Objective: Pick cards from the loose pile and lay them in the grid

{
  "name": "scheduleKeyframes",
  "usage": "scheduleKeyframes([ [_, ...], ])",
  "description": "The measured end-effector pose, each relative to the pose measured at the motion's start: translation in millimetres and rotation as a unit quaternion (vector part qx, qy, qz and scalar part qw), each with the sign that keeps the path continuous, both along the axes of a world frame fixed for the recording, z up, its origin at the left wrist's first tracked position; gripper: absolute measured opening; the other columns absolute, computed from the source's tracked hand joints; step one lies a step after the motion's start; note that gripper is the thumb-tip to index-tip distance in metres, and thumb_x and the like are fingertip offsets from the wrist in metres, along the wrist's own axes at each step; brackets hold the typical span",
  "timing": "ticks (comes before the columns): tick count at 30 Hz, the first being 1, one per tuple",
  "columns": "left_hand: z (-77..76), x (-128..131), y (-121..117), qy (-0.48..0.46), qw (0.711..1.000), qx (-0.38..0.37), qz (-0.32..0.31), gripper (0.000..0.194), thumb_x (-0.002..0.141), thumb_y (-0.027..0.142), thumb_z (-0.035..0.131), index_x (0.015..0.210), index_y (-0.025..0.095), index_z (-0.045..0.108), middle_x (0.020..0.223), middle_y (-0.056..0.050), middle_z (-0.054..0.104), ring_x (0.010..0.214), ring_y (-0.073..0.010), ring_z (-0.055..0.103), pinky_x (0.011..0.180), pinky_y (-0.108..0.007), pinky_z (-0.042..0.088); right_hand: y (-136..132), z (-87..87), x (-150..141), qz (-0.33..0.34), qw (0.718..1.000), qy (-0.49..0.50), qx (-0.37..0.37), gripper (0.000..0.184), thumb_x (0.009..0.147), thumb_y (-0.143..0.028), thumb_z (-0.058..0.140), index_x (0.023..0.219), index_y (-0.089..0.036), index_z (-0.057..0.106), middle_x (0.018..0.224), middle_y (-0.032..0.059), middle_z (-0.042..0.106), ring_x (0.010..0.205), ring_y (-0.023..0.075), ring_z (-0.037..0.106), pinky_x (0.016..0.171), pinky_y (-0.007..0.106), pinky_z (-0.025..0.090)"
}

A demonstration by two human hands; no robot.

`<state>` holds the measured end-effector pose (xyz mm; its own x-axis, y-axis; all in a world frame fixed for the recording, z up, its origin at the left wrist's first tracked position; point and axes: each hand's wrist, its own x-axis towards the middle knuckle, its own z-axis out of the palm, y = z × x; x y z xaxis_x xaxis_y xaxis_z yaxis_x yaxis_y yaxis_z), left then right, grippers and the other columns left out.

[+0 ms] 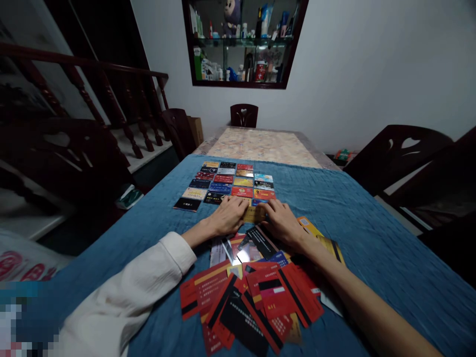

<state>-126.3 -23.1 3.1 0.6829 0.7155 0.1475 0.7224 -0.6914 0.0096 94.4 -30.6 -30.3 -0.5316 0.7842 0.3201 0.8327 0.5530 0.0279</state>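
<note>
A gold card lies between my two hands at the near end of a grid of cards. My left hand has its fingers curled at the card's left side, while my right hand grips its right side. Beyond them, the laid-out cards, such as a blue one and a red one, form columns. Closer to me, a loose pile of overlapping cards holds many red ones and a black one. Another black card rests just below my hands.
A blue cloth covers the near part of the table, with a patterned surface past it. Yellow cards lie by my right forearm. Dark wooden chairs stand around the table, and a railing runs at left.
</note>
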Motion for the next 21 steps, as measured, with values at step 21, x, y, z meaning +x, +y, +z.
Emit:
scheduleKeyframes([
  [21, -0.3, -2.1, 0.9, 0.030, 0.998, 0.044, -0.018, 0.034, 0.087, 0.026, 0.056, 0.119, 0.015, 0.048, 0.120, -0.015, 0.058, 0.112, -0.0306, 0.051, 0.092, -0.046, 0.036, 8.1, -5.4, 13.2, 0.043, 0.998, -0.002, 0.052, 0.047, 0.082, -0.022, 0.062, 0.129, -0.021, 0.054, 0.114, 0.0136, 0.060, 0.103, 0.0286, 0.048, 0.082, 0.038, 0.037],
])
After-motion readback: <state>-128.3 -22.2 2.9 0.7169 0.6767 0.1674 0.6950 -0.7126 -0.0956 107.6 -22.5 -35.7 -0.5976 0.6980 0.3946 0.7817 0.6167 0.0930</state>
